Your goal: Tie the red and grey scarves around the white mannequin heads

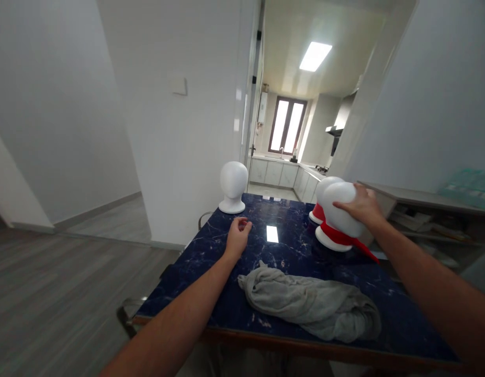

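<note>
My right hand (362, 206) grips the top of a white mannequin head (338, 217) with a red scarf (344, 238) around its neck, standing at the right of the dark blue marble table (211, 251). A second white head with red at its neck (319, 201) stands just behind it. My left hand (237, 235) hovers over the table's middle, fingers curled with nothing in them. A bare white mannequin head (233, 187) stands at the table's far left corner. A crumpled grey cloth (311, 301) lies near the front edge.
A white wall with a switch (179, 86) rises behind the table's left side. Beyond, a doorway leads to a kitchen with a window (286, 124). A shelf with items (430, 207) stands on the right. Wooden floor (69, 293) lies to the left.
</note>
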`<state>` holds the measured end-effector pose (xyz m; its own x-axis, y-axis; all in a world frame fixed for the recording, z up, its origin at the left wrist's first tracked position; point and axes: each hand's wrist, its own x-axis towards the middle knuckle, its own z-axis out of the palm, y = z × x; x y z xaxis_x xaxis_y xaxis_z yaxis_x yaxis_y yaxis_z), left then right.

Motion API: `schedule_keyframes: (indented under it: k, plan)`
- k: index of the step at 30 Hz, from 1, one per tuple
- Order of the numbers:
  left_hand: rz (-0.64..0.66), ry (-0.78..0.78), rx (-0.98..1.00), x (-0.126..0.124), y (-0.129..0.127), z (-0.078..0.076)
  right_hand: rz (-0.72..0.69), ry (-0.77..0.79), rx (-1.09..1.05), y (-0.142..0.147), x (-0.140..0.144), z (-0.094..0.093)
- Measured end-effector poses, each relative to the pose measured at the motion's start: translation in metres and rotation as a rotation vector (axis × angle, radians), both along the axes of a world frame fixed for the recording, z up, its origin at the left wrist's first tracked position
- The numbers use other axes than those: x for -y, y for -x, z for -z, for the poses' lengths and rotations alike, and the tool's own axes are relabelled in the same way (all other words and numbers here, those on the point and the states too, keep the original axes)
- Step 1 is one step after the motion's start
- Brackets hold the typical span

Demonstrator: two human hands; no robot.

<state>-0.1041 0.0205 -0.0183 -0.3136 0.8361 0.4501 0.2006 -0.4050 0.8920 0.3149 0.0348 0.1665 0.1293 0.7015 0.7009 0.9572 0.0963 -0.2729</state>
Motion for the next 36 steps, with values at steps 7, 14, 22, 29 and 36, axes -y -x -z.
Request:
schedule_keyframes:
  k: [7, 14, 22, 29, 36]
  plan:
    - [0.087, -0.17, -0.455, 0.012, -0.005, -0.005, -0.086, 0.126, -0.168, 0.129, 0.006, -0.02]
    - [0.219, -0.076, -0.737, 0.013, -0.01, 0.001, -0.174, 0.18, -0.194, 0.214, 0.003, -0.008]
    - [0.265, -0.022, -0.868, 0.011, -0.013, 0.012, -0.334, 0.158, -0.23, 0.207, -0.01, 0.015]
    - [0.322, -0.061, -0.866, 0.018, -0.013, 0.008, -0.25, 0.299, -0.372, 0.119, -0.025, 0.078]
    - [0.388, -0.037, -0.951, 0.022, -0.012, 0.005, -0.582, 0.502, -0.307, 0.138, -0.012, 0.145]
